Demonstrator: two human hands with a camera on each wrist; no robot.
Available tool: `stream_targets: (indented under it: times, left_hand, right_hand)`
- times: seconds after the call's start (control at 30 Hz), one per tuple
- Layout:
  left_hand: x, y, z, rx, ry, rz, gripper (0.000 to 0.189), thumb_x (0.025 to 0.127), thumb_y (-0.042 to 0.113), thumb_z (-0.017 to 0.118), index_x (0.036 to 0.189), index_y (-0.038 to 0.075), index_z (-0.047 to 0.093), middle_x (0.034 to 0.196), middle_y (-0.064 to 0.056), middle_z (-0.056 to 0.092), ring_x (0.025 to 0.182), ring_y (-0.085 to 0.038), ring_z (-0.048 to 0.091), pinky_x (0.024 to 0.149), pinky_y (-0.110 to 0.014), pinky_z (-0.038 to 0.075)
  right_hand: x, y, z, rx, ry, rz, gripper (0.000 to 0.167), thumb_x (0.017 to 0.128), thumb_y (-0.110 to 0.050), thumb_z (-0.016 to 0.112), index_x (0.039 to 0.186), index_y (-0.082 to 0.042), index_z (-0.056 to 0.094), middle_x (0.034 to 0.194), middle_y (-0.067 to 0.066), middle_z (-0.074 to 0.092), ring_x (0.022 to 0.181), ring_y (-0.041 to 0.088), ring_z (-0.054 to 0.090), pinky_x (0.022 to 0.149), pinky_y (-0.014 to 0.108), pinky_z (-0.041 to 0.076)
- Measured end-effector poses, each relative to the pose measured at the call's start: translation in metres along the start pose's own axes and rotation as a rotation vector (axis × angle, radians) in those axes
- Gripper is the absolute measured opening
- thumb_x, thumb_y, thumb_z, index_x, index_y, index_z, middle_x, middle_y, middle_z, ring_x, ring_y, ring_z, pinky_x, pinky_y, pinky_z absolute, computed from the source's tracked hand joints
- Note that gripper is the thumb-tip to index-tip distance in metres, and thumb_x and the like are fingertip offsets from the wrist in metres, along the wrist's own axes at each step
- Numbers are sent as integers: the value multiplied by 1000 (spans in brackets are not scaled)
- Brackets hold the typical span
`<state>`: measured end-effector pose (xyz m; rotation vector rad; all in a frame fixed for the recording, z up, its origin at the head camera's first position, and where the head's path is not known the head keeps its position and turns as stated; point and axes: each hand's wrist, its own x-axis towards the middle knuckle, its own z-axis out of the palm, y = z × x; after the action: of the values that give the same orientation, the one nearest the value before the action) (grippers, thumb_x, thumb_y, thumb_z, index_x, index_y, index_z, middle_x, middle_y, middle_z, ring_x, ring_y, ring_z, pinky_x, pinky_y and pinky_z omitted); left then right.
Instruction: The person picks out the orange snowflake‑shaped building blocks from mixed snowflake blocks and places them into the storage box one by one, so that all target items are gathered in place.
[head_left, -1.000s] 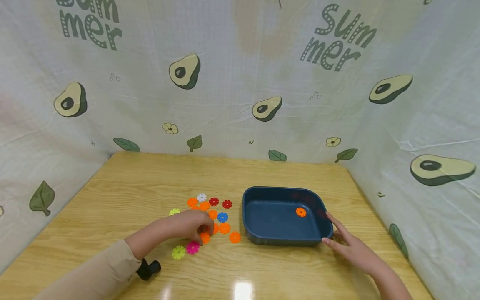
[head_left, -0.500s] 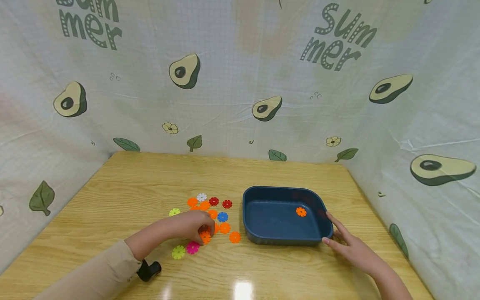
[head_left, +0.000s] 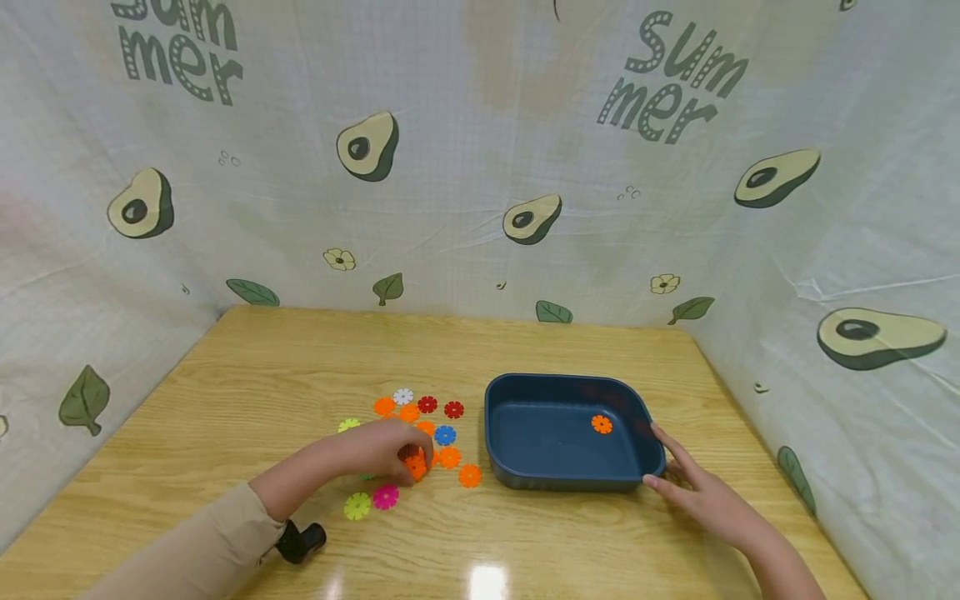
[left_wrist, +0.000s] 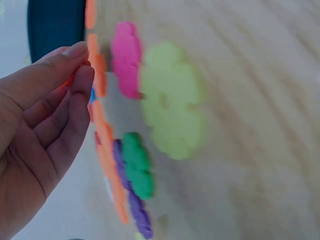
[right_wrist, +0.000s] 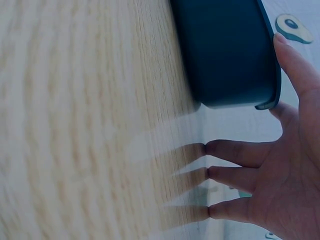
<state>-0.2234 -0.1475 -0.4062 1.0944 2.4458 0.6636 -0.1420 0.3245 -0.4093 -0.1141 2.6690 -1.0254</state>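
Note:
My left hand (head_left: 378, 448) pinches an orange snowflake disc (head_left: 416, 468) between thumb and fingertips, close over a spread of similar notched plastic discs. In the left wrist view only a sliver of the held disc (left_wrist: 70, 80) shows between the fingers. Beside that hand lie a pink disc (head_left: 386, 497), a yellow-green disc (head_left: 357, 506) and a green disc (left_wrist: 137, 165). On the right, my right hand (head_left: 701, 500) rests thumb and index finger at the near right corner of a dark blue bin (head_left: 566, 485). Its other fingers stretch straight down to the table (right_wrist: 100, 125).
One orange disc (head_left: 602, 424) lies inside the bin. Behind the left hand are a white disc (head_left: 402, 397), two red discs (head_left: 453, 410) and a blue disc (head_left: 445, 435). A black object (head_left: 302, 542) is at the left wrist. Printed cloth (head_left: 450, 167) encloses the table.
The left fingers have closed on the orange disc and shifted it slightly right and up, away from the pink disc. The right hand and the bin stay in place.

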Motion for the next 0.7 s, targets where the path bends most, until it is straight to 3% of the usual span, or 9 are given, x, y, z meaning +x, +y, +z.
stream_targets:
  times: [0.13,0.4,0.7]
  left_hand:
    - [4,6,-5,-3,10,19,23,82,8,79,97,22,68,76,14,53,68,-5,47,62,-23,45]
    - [19,25,-19,5,59,145,26,79,6,81,101,13,69,78,14,56,69,-5,50,64,-22,48]
    - [49,48,-29,-15,61,213,26,82,8,78,105,17,69,78,13,56,68,-7,49,62,-23,47]
  right_hand:
    - [0,1,0,1,5,-10,81,98,-40,57,158,-25,4,143,40,31,130,54,36,91,66,39]
    - [2,4,0,-10,14,-13,81,98,-41,57,158,-26,5,138,41,37,128,54,38,91,66,39]
    - [1,4,0,-4,11,-2,81,98,-42,57,158,-26,5,140,41,35,129,54,36,91,66,39]
